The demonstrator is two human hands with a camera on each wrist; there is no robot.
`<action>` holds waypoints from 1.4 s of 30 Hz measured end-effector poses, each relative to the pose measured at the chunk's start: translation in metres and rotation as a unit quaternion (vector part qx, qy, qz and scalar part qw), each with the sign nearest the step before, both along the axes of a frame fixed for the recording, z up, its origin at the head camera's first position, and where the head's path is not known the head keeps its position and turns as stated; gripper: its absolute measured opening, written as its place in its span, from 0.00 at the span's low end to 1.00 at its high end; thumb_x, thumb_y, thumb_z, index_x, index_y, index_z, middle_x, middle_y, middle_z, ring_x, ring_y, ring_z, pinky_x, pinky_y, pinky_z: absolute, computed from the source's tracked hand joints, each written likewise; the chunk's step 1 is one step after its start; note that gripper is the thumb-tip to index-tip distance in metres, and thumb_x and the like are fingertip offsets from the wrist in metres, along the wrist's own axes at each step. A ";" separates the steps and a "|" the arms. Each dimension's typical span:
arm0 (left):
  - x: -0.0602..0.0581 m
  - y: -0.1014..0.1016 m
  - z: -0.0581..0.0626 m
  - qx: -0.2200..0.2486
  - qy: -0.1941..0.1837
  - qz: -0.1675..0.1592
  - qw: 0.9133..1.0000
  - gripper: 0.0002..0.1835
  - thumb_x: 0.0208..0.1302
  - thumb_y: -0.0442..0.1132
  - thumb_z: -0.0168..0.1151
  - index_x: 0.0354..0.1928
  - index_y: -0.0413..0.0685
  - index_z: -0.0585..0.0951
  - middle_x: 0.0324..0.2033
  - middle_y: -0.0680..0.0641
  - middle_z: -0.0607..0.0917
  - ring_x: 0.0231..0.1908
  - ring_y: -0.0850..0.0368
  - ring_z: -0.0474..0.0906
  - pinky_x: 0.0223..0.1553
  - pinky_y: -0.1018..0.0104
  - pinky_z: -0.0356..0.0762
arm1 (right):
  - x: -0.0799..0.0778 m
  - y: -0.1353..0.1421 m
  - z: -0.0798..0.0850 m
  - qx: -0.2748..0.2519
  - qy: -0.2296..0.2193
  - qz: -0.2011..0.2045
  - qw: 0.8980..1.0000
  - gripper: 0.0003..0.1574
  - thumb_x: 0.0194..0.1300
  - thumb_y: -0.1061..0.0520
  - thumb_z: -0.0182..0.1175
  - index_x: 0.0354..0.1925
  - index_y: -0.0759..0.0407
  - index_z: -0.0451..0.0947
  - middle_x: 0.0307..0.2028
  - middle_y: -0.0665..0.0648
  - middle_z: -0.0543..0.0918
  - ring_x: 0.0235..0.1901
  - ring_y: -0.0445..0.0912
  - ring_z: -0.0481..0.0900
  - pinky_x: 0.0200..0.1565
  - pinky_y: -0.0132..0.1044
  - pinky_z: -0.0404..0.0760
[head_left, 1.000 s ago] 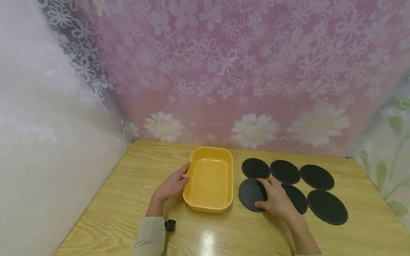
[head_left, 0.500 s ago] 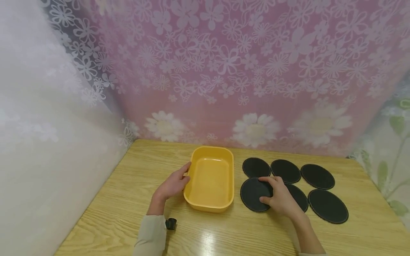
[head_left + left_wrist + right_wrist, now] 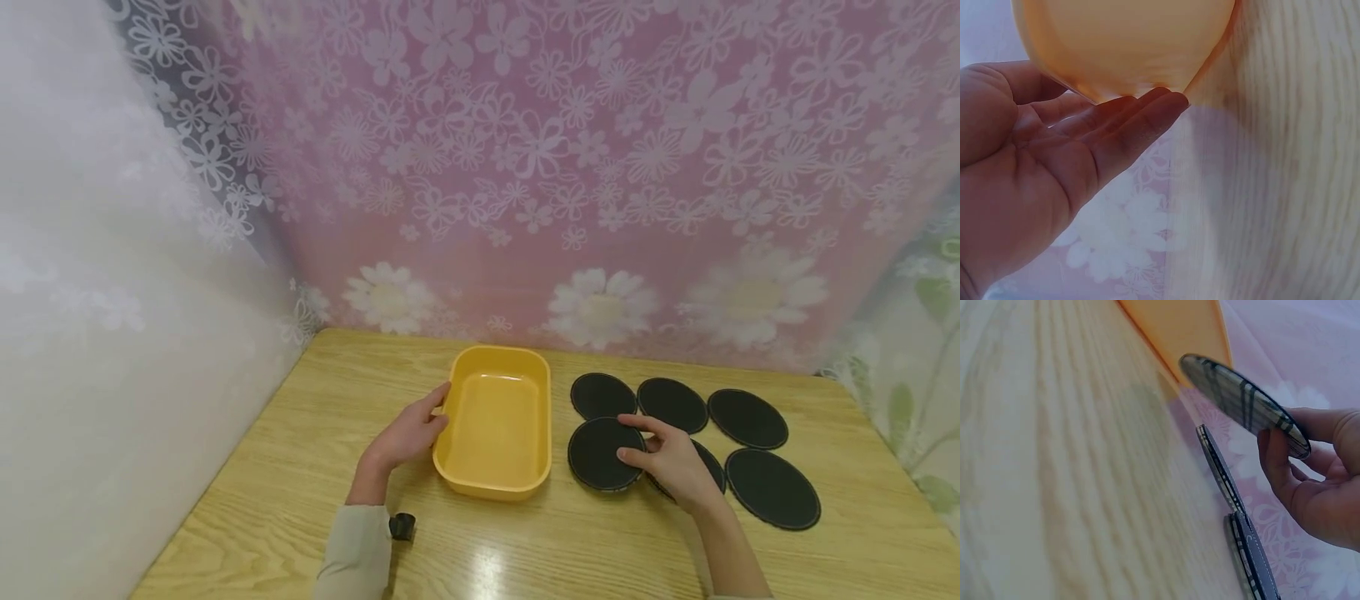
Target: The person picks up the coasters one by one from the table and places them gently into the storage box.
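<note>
My right hand (image 3: 678,467) pinches a round black coaster (image 3: 604,454) at its right edge, thumb on the dark top face and fingertips beneath. In the right wrist view this coaster (image 3: 1244,400) is tilted and raised above the table, its underside plaid. A second coaster (image 3: 708,467) lies partly hidden behind the right hand. On the left, my left hand (image 3: 408,429) touches the outer left wall of a yellow rectangular tub (image 3: 491,487). In the left wrist view the fingers (image 3: 1129,134) lie fairly straight against the tub's wall (image 3: 1129,50).
Several more black coasters lie flat on the wooden table (image 3: 247,500), including a back row (image 3: 671,406) and one at the right (image 3: 772,489). A small black object (image 3: 402,526) shows by the left sleeve (image 3: 352,550). A pink floral curtain (image 3: 480,167) hangs behind.
The right hand has drawn slightly right and taken hold of the front left coaster, which has come up off the table. The left hand keeps its place at the tub.
</note>
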State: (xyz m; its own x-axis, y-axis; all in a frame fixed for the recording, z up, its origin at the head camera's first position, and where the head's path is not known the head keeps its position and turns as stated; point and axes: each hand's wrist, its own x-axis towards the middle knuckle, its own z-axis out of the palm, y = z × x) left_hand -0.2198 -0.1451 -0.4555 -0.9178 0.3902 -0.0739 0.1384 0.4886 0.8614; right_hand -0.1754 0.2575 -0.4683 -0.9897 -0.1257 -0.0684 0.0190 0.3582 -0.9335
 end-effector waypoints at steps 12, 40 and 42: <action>0.000 0.000 0.002 0.016 -0.012 -0.006 1.000 0.32 0.78 0.36 0.46 0.79 0.43 0.50 0.73 0.39 0.63 0.62 0.41 0.75 0.53 0.50 0.78 | 0.001 0.000 0.003 -0.181 -0.017 0.031 0.983 0.38 0.69 0.60 0.62 0.73 0.56 0.63 0.34 0.47 0.83 0.23 0.39 0.80 0.30 0.33 0.78; 0.001 -0.003 -0.001 0.022 -0.017 -0.012 1.000 0.32 0.78 0.37 0.47 0.79 0.44 0.50 0.71 0.38 0.65 0.63 0.40 0.73 0.54 0.51 0.78 | -0.019 -0.079 0.007 -0.246 -0.008 0.093 0.965 0.39 0.66 0.73 0.53 0.73 0.71 0.57 0.74 0.72 0.54 0.48 0.45 0.85 0.47 0.40 0.83; 0.000 -0.001 -0.002 0.022 -0.015 -0.010 1.000 0.32 0.78 0.37 0.47 0.79 0.45 0.51 0.71 0.37 0.65 0.63 0.40 0.72 0.53 0.51 0.79 | -0.022 -0.084 0.008 -0.235 -0.005 0.088 0.968 0.38 0.66 0.73 0.54 0.72 0.72 0.59 0.73 0.71 0.56 0.47 0.45 0.85 0.47 0.40 0.83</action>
